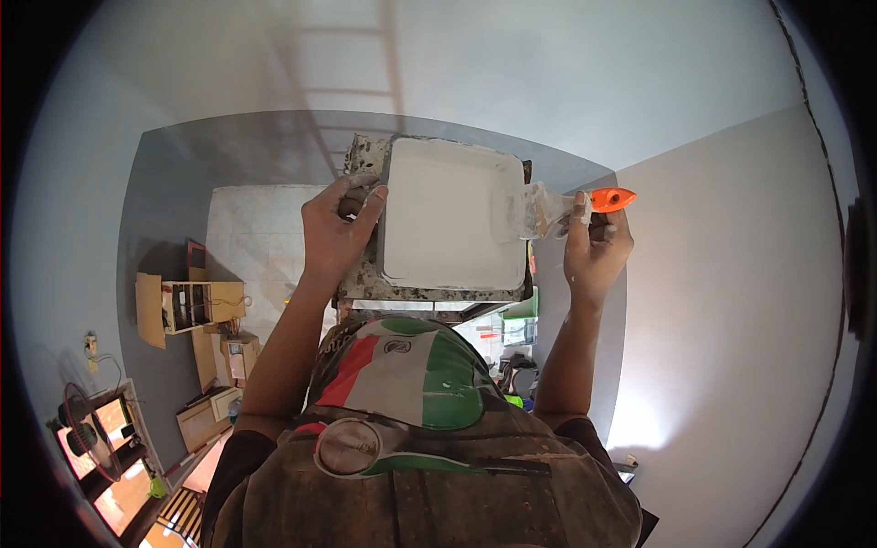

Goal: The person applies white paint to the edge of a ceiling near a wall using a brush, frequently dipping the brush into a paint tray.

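A square tub (pixel 385 247) of smooth off-white paste (pixel 452 215) rests on a paint-spattered platform (pixel 363 164) in front of me. At its left rim, my left hand (pixel 343 224) is closed, thumb on the edge and fingers curled beside it. My right hand (pixel 596 247) grips a putty knife with an orange handle (pixel 612 199) off the tub's right side. Its wide blade (pixel 545 210) is smeared with paste and meets the right rim. Both hands have whitish smears on the fingers.
A wall, grey below and pale above (pixel 493 64), rises ahead, with a ladder-shaped shadow on it. Another pale wall (pixel 722 274) stands to the right. Far below on the left are a wooden cabinet (pixel 187 306) and a fan (pixel 84 434). The tiled floor (pixel 260 228) lies well beneath me.
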The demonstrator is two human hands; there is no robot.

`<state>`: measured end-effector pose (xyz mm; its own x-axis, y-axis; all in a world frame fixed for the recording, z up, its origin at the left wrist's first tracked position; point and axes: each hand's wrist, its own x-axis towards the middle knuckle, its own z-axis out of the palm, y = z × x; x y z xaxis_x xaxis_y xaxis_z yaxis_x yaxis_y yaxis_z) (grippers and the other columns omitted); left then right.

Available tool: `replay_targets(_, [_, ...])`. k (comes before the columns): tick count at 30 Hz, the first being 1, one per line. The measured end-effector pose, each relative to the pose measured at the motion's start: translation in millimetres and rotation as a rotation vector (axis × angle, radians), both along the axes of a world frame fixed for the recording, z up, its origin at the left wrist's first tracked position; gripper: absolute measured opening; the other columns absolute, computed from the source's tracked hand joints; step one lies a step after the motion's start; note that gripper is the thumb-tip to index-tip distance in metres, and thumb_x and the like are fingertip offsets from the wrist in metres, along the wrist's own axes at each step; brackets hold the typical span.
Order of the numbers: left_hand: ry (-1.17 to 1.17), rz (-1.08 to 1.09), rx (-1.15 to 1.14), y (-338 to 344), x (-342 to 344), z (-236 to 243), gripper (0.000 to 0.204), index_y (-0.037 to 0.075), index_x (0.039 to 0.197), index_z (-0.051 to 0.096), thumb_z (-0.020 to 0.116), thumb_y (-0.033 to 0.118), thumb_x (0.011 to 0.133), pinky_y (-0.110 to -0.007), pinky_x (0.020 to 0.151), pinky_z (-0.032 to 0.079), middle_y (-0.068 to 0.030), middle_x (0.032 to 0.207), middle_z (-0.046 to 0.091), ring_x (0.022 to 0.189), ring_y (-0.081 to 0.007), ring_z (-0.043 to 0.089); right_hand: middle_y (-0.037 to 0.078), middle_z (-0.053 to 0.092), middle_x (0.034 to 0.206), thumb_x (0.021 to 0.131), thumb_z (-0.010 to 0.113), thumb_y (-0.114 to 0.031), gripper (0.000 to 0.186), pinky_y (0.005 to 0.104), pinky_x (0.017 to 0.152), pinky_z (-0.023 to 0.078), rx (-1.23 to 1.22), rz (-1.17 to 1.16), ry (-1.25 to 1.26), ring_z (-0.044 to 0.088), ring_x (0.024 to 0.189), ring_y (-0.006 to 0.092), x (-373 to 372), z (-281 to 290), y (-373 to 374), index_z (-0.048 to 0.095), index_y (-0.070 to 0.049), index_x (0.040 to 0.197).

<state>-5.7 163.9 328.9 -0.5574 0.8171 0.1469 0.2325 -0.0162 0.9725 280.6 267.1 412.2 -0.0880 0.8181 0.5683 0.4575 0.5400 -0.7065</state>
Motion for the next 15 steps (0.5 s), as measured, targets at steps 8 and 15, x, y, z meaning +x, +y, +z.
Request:
replay_targets(8, [0.024,0.014,-0.021,1,0,-1,0.032,-0.002,0.110,0.076,0.079,0.023,0.090,-0.026,0.058,0.051,-0.0087,0.074,0.073,0.063,-0.0091,0.065,0.002,0.063,0.067,0.092,0.072,-0.001,0.008,0.0198,0.058,0.046,-0.008,-0.018,-0.060,0.056,0.061,0.0029,17,17,8,0.065,0.001,0.095])
replay_targets(15, [-0.021,0.011,-0.051,0,1,5,0.033,-0.003,0.110,0.075,0.079,0.022,0.090,-0.026,0.059,0.051,-0.0087,0.074,0.073,0.064,-0.0086,0.065,0.000,0.064,0.071,0.091,0.072,0.000,0.008,0.0192,0.060,0.046,0.030,0.004,-0.036,0.057,0.064,0.0027,10,40,-1,0.066,0.001,0.095])
